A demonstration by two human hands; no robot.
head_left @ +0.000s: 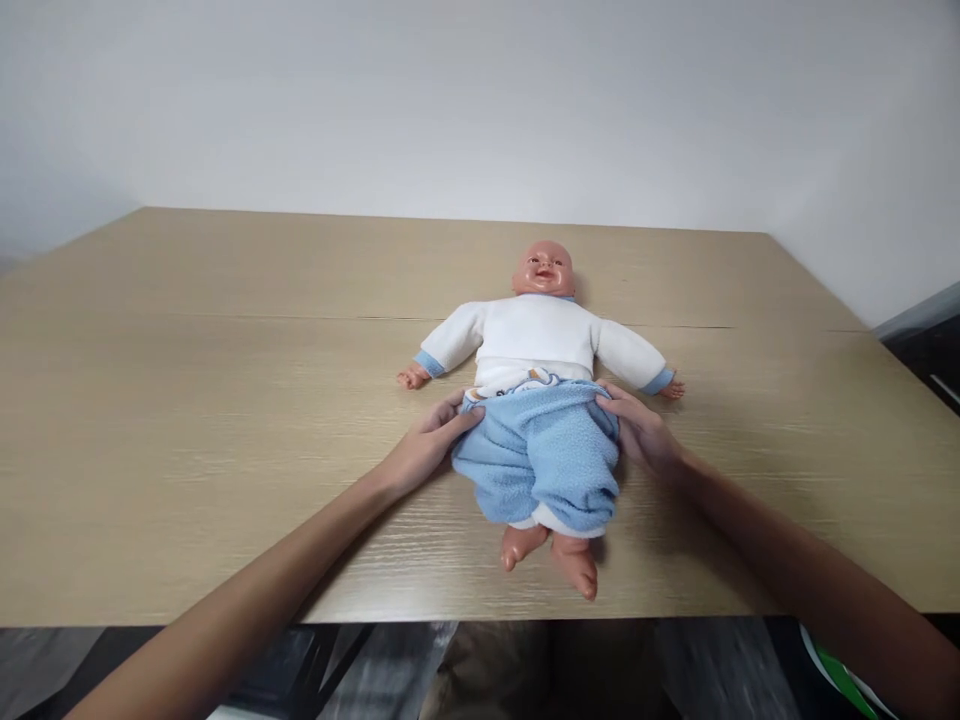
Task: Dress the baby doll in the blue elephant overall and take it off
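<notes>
A baby doll (541,330) lies on its back on the wooden table (225,400), head away from me, bare feet toward the near edge. It wears a white top and fluffy blue trousers (544,455). My left hand (431,440) pinches the trousers' waistband at the doll's left-of-frame hip, fingers closed on the cloth. My right hand (637,425) grips the waistband at the other hip the same way. Both forearms reach in from the bottom corners.
The table runs to a white wall behind. Its near edge crosses the bottom of the view, with dark floor beneath. A green and white object (844,680) shows at the bottom right. A dark piece of furniture (930,350) stands at the right.
</notes>
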